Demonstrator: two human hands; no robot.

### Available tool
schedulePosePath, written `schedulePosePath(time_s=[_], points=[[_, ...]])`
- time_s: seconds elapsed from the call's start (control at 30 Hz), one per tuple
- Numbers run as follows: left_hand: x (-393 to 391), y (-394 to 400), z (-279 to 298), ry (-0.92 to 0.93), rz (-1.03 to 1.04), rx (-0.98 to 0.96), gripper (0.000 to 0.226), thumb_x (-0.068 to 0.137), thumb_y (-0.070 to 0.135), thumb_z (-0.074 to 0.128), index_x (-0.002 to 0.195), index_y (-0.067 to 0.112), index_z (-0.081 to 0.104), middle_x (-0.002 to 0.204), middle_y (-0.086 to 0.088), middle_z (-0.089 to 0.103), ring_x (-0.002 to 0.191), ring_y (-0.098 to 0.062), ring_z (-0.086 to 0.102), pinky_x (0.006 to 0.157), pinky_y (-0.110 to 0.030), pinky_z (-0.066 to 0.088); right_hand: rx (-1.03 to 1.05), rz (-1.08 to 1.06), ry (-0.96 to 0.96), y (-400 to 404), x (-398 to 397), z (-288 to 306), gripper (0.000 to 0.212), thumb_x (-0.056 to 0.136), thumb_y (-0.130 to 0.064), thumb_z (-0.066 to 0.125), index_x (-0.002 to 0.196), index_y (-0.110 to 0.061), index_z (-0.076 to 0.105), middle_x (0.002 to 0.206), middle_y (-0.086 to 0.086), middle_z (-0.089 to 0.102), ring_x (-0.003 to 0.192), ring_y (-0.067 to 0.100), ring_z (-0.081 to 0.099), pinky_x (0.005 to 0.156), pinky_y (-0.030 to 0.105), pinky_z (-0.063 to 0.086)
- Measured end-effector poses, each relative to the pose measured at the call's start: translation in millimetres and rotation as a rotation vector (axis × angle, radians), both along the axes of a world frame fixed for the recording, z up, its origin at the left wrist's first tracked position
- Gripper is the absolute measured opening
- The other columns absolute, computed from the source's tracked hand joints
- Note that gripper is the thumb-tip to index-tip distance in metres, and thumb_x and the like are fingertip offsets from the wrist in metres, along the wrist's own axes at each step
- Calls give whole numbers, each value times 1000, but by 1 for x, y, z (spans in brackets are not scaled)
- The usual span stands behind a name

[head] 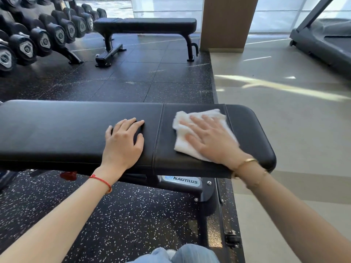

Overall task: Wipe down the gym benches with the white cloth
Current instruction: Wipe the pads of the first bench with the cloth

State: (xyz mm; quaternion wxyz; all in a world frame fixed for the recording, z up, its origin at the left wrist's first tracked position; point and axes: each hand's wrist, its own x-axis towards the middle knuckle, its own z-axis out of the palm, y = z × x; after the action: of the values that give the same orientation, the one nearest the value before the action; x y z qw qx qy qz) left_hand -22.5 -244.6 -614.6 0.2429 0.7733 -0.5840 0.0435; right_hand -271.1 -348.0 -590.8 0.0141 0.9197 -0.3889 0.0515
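Your right hand [212, 141] lies flat on the white cloth [191, 133], fingers [195, 120] straight and spread, pressing it onto the right end section of the near black bench [76, 130], your worktop. Your left hand [123, 143] rests palm-down on the pad just left of the seam, fingers relaxed, holding nothing. A second bench [146, 25] stands farther back beside the dumbbell rack [43, 37].
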Motion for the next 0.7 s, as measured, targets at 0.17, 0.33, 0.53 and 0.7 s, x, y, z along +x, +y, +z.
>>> schedulePosePath(time_s=[0.17,0.33,0.53,0.7], points=[[-4,-1,1,8,12,-7,47,90,33,42,134,27,57,142,1,54,138,-21,41,117,-56,22,97,-239,-13,-34,-24,10,52,104,-45,24,155,-36,20,163,-4,18,146,29,17,119,52,8],[-3,-2,1,7,16,2,42,94,23,53,136,26,56,145,1,52,140,-21,39,118,-53,20,71,-51,-16,6,-1,2,55,103,-48,22,156,-36,16,165,-3,14,147,32,12,120,52,6],[1,2,5,-4,26,43,42,97,26,50,140,22,53,152,-1,45,145,-20,34,121,-52,14,122,15,-68,-5,42,-1,52,104,-48,23,155,-40,17,165,-3,15,148,32,10,121,51,3],[14,15,5,-127,113,29,49,93,35,38,136,21,56,145,-2,54,140,-22,41,121,-54,13,155,-36,-47,-50,114,4,52,104,-48,23,154,-36,22,163,1,21,147,36,16,119,54,7]])
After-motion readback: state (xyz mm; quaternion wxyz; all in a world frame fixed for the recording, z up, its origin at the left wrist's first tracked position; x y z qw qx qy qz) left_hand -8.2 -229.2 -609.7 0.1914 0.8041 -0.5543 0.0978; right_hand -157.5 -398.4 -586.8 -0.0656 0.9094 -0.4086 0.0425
